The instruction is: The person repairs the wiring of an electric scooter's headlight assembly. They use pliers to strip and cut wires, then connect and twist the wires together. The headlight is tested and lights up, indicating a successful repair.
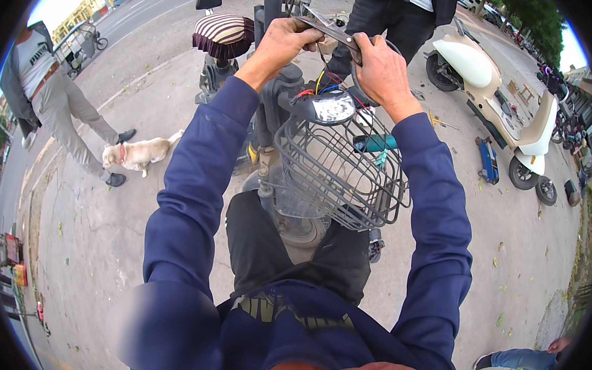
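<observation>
Head view: your left hand [282,42] and right hand [380,67], fingers closed on a pair of scissors [331,30] above the scooter's exposed wires [324,83] behind the wire basket [339,173]—mid-trim, I judge; next needs one strand isolated.

A single fisheye view is given, taken from the head and aimed steeply downward and forward. The person's own chest and blue sleeves [189,190] are seen close at the lower edge, the wire basket [339,173] near the centre. The pavement [111,228] is bent toward the dark circular rim.
</observation>
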